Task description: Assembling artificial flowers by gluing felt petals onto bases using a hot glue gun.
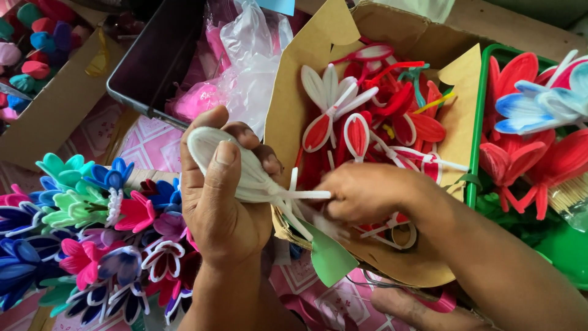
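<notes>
surface: pink patterned cloth | light: bright, even

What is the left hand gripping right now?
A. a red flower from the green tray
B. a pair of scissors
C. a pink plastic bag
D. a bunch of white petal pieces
D: the left hand is closed around a bunch of white petal pieces, whose thin stems run toward the right hand.

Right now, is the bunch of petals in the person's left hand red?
No, the petals gripped in the left hand are white, while the red ones lie in the cardboard box beside it.
</notes>
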